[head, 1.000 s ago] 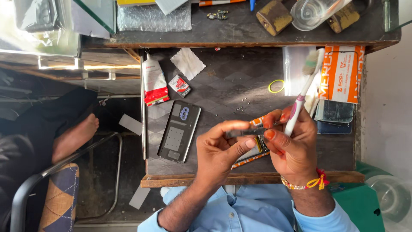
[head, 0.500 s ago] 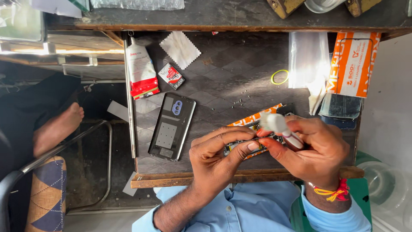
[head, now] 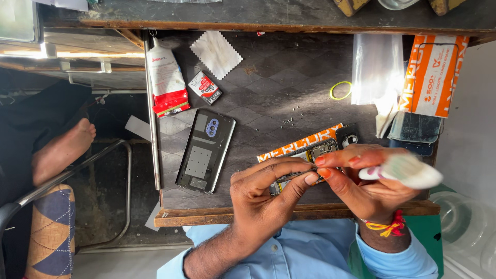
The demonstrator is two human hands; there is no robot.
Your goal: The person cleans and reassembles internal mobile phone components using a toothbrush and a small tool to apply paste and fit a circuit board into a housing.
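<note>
Fingers of left hand [head: 266, 199] and right hand [head: 369, 181] both pinching opened phone [head: 305, 157], toothbrush [head: 400, 170] in right.

Bright daylight falls evenly, with soft shadows. The white brush [head: 405, 170] is motion-blurred. Glare whitens the top-left corner.

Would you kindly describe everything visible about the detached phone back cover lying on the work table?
The phone back cover lies flat on the dark diamond-patterned table, inner side up and tilted slightly, left of both hands. It is a dark, glossy rounded rectangle with a bluish camera cutout near its upper end and a pale grey dotted square pad in the middle, with smaller grey patches above and below. Nothing rests on it, and neither hand touches it. A red and white tube lies just above its upper left corner.
</note>
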